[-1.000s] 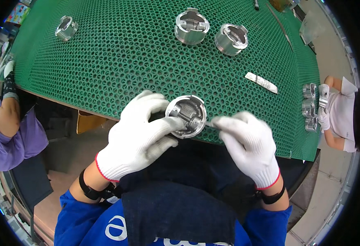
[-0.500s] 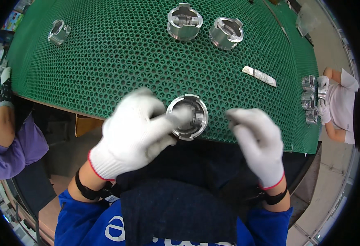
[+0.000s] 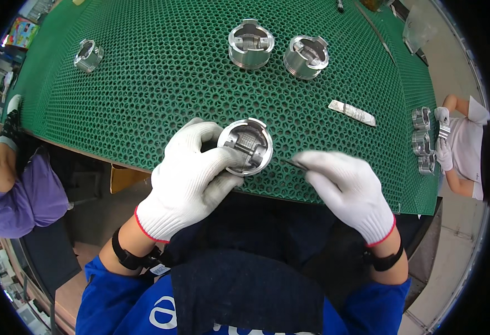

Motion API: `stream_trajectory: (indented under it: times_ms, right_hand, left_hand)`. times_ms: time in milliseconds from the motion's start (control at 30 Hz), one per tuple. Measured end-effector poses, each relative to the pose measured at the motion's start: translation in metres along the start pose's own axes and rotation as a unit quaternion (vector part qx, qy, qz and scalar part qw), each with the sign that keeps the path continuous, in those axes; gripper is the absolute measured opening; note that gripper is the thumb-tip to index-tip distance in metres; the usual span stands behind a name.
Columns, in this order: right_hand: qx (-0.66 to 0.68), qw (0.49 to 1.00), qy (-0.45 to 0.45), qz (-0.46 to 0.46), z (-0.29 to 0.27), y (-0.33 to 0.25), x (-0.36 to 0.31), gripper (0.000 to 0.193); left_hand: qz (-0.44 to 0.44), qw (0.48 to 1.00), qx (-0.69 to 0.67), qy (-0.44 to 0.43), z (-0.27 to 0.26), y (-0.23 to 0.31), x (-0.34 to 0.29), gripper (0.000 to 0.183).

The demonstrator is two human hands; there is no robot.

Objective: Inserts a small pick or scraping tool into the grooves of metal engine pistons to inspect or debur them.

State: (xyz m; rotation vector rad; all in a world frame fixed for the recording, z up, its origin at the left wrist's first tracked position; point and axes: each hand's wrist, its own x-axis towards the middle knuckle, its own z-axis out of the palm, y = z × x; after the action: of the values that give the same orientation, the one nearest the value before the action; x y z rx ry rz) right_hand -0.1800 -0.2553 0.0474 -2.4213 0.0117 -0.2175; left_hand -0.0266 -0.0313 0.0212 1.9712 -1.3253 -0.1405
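Note:
My left hand (image 3: 182,180), in a white knitted glove with a red cuff, grips a silver metal piston (image 3: 251,140) by its left side. The piston's hollow side faces up, with the thumb reaching inside its rim. To the right of it, my gloved right hand (image 3: 345,187) is closed in a pinch on a thin dark tool (image 3: 293,164). Its tip points left toward the piston, apart from it. Most of this tool is hidden in the fingers, so its exact kind cannot be made out.
Green perforated matting (image 3: 161,84) covers the table. Two pistons (image 3: 250,53) (image 3: 305,58) stand beyond my hands, another piston (image 3: 89,57) at far left. A white-wrapped strip (image 3: 352,113) lies right. Co-workers sit at both sides; the right one (image 3: 462,148) handles more pistons (image 3: 422,139).
The held piston has shifted slightly left and up and now tilts. My right hand has moved slightly left, and the dark tool in its fingers now shows. The view has shifted a little.

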Motion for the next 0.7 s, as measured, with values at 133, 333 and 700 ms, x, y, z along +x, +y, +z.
stream_trajectory:
  times_ms: [133,333,700]
  right_hand:
    - [-0.196,0.981,-0.008,0.005,0.009,-0.020,0.026,0.019]
    - [-0.204,0.971,-0.116,0.036,0.024,-0.041,0.011,0.025]
    - [-0.141,0.985,0.090,0.048,0.013,-0.007,-0.020,0.033]
  left_hand:
    - [-0.007,0.999,0.045,-0.004,0.002,-0.003,-0.006,0.033]
    - [0.007,0.998,0.064,0.002,0.001,-0.008,-0.004,0.030]
    - [-0.221,0.884,0.345,0.226,-0.111,-0.105,-0.035,0.049]
